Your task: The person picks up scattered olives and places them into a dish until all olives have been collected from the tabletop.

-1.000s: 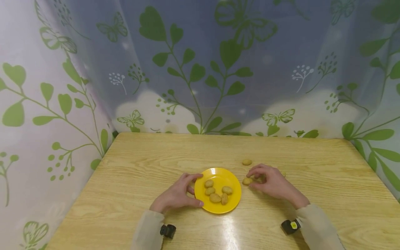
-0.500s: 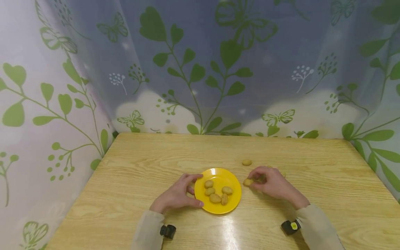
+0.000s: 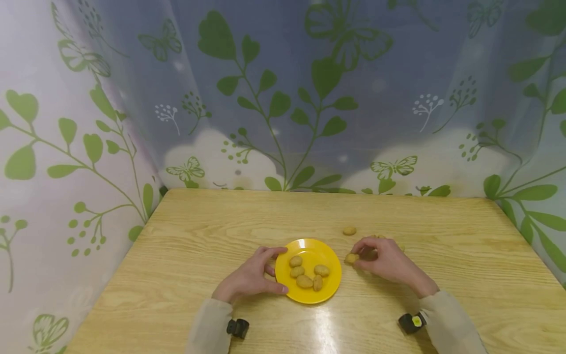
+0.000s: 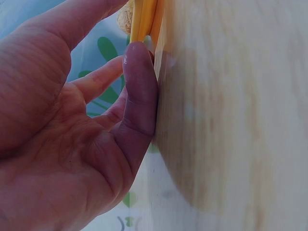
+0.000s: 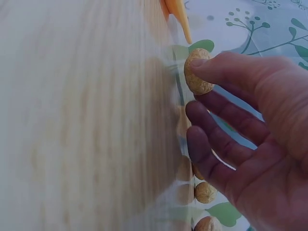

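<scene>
A yellow plate (image 3: pixel 311 296) lies on the table with several walnuts (image 3: pixel 304 280) in it, tan and wrinkled. My left hand (image 3: pixel 249 274) steadies the plate from its left side, thumb and forefinger on the rim. In the left wrist view, that hand's fingertips meet the plate's edge (image 4: pixel 144 21). To the right of the plate, my right hand (image 3: pixel 388 260) pinches one walnut (image 5: pixel 193 83) between thumb and fingers, low over the table. Its other fingers curve loosely beneath in the right wrist view. Part of this walnut is hidden by the thumb.
One loose walnut (image 3: pixel 349 230) lies behind the plate to the right. More walnuts (image 5: pixel 205 192) lie beside and behind my right hand, partly hidden. A printed curtain (image 3: pixel 283 147) hangs behind the wooden table (image 3: pixel 212 221).
My right hand has barely shifted, drawing slightly toward me while it keeps the walnut beside the plate. The left hand and the plate have stayed in place.
</scene>
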Available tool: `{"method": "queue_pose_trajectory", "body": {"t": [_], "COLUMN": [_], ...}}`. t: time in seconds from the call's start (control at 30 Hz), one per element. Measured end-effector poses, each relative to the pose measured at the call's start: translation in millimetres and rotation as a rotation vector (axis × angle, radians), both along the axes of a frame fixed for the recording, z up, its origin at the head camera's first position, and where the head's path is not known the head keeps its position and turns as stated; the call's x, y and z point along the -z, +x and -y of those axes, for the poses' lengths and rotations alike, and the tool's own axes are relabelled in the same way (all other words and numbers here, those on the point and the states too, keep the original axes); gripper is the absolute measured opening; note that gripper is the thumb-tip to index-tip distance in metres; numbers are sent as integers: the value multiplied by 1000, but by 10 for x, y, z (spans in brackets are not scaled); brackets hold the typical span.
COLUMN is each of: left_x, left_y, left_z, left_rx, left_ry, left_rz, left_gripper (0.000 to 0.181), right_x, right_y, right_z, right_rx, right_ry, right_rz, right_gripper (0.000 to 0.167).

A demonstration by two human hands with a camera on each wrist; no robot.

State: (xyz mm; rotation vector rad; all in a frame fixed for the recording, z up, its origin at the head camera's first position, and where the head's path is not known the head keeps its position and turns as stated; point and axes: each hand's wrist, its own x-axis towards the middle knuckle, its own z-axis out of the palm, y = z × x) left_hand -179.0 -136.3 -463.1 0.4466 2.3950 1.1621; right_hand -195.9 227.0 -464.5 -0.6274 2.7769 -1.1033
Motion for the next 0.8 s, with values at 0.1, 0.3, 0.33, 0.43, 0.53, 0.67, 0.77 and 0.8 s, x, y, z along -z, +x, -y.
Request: {"method": "queue_pose_trajectory", "body": {"t": [0.1,0.3,0.33,0.43,0.53,0.67,0.77,0.8], "left_x": [-7,-5,-2,-4,-7,-2,6,7], "left_y": [4,3,2,5,8,8,0,-1], "left_z": [-2,-10,-11,-13,-12,-8,-5,-5], "left_rx": [-3,-4,-4,-6,-5,-7,-6,-6], "left_ry": [-2,-3,-4,-3,-4,-9,-10,-7], "left_rz": [-2,-20,-20,-17,-14,-17,-12,-9], "left_gripper": [86,87,87,87,87,87,87,87], "right_x": [-15,-47,-53,-63,-77,-89,-95,-95], "right_y": [0,6,6,-5,-15,-33,-49,-55], "right_z": [11,61,73,110,157,224,276,293], "right_rx": [-7,0,-2,-11,-24,-37,-44,-49], "right_ry": [-22,-32,-35,-48,-59,-76,-88,-93], "right_rz": [2,-3,-3,-11,-20,-8,0,-2], "right_gripper": [18,20,20,21,21,21,21,21]}}
